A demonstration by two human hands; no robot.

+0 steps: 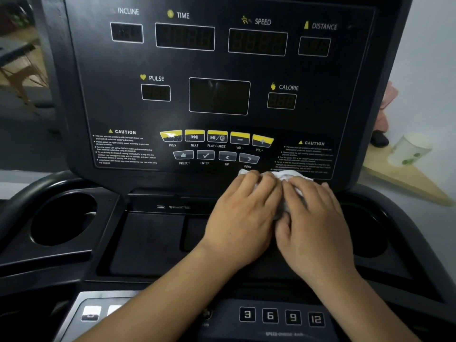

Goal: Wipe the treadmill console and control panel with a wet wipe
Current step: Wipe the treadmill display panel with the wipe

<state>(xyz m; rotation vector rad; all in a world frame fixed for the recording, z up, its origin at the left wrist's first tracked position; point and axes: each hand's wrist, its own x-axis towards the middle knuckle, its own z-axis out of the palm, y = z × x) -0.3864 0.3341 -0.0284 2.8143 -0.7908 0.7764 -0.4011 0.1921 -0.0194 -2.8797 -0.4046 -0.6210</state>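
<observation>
The black treadmill console fills the view, with dark display windows and yellow and grey buttons along its lower part. A white wet wipe lies pressed against the console's bottom edge, just below the DOWN button. My left hand and my right hand lie side by side, palms down, both flat on the wipe. Most of the wipe is hidden under the fingers. Lower down, the control panel shows speed keys 3, 6, 9 and 12.
A round cup holder sits at the left of the tray, another at the right, partly behind my right hand. Beyond the console on the right, a pale cup stands on a wooden board.
</observation>
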